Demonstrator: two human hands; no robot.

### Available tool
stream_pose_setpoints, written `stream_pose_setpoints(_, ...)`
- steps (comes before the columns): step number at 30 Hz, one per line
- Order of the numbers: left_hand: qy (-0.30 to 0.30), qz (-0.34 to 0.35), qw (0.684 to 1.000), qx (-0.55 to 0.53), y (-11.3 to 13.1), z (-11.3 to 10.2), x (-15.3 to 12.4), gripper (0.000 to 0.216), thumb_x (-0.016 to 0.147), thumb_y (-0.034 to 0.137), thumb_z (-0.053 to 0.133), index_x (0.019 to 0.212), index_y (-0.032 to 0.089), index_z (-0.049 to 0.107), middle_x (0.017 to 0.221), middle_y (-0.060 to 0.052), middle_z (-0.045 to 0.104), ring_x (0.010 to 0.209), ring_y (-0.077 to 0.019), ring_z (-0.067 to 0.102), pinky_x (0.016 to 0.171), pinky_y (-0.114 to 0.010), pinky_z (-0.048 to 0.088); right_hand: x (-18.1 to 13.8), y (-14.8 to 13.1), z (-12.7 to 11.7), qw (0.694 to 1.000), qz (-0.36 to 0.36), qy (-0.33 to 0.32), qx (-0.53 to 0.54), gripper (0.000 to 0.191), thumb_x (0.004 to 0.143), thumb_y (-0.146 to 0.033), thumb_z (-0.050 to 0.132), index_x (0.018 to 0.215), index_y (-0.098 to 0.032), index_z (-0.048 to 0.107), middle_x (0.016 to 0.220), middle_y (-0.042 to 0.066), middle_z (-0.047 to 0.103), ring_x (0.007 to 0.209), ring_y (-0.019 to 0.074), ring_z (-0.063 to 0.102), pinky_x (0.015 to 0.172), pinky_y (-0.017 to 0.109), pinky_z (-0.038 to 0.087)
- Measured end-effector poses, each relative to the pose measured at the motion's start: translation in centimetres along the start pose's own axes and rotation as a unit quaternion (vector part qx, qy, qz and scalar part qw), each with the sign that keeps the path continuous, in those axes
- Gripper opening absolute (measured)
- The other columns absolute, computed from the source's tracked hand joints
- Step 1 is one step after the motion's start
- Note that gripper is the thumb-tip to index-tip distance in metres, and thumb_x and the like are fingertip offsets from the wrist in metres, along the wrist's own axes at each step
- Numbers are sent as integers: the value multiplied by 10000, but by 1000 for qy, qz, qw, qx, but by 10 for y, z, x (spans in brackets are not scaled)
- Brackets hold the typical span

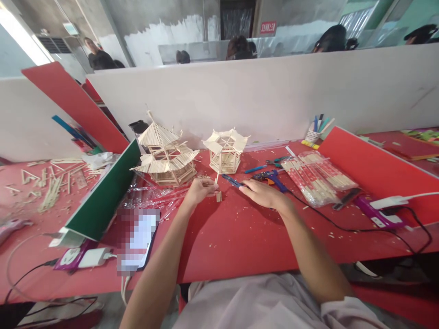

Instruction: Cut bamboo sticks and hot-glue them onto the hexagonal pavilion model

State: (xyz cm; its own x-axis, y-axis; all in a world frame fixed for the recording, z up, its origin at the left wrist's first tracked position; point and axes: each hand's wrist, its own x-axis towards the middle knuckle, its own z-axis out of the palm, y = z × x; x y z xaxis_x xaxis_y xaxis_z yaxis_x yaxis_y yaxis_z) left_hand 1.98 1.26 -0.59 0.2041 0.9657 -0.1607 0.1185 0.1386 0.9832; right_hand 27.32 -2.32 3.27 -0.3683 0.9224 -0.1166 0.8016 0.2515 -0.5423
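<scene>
My left hand (202,191) pinches a thin wooden stick (217,177) near the table's middle. Below its fingertips is a small bundle of short stick pieces (219,197); I cannot tell if it is joined to the stick. My right hand (262,192) has its fingers on a slim dark blue tool, which looks like a utility knife (231,180), pointing toward the stick. Just behind the hands stands a small six-sided stick pavilion (225,153). A taller two-roofed stick pavilion (166,157) stands to its left. A blue glue gun (270,177) lies beyond my right hand.
Plastic-wrapped stick bundles (313,178) lie at right, near a purple power strip (380,214) and black cord. A phone (139,240) lies front left by a green divider (106,192). Loose sticks (51,189) lie beyond it. A white partition (260,96) closes the back.
</scene>
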Motion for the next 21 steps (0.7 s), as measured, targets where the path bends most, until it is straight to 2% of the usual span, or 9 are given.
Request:
stream_pose_setpoints(3, -21, -9, 1000, 16, 1, 3, 0, 321, 641, 362, 899, 765, 115, 737, 724, -44, 741, 693, -153, 714, 718, -272, 622, 4, -2, 4, 998, -40, -14, 49, 388, 1029, -426, 378, 1161, -213, 674, 1249, 111, 712, 1152, 280, 647, 915, 320, 430)
stream_pose_setpoints(6, -39, -9, 999, 32, 0, 4, 0, 307, 665, 363, 892, 773, 119, 740, 716, -40, 738, 688, -160, 715, 728, -292, 630, 7, -1, 8, 995, -52, -24, 76, 386, 1015, -442, 403, 1038, -199, 703, 1032, 91, 759, 937, 256, 684, 770, 302, 433)
stream_pose_setpoints(10, -44, -4, 998, 52, -2, 4, 2, 323, 677, 394, 890, 761, 125, 732, 704, -45, 733, 699, -183, 727, 732, -316, 635, 11, 5, 11, 991, -70, -27, 109, 382, 992, -481, 429, 895, -193, 660, 811, 52, 719, 713, 200, 632, 623, 278, 373)
stream_pose_setpoints(14, -51, -16, 997, 59, -1, 3, 2, 319, 668, 393, 889, 726, 129, 719, 687, -46, 735, 675, -182, 723, 713, -310, 632, 14, 9, 14, 987, -75, -34, 141, 420, 982, -538, 430, 793, -201, 595, 753, 34, 691, 636, 174, 592, 582, 276, 339)
stream_pose_setpoints(21, -72, -28, 994, 71, 6, 3, -2, 250, 708, 340, 856, 711, 129, 721, 678, -45, 741, 674, -180, 727, 713, -295, 627, 13, 8, 12, 987, -81, -28, 133, 422, 980, -546, 429, 778, -207, 579, 725, 16, 666, 635, 172, 578, 600, 280, 328)
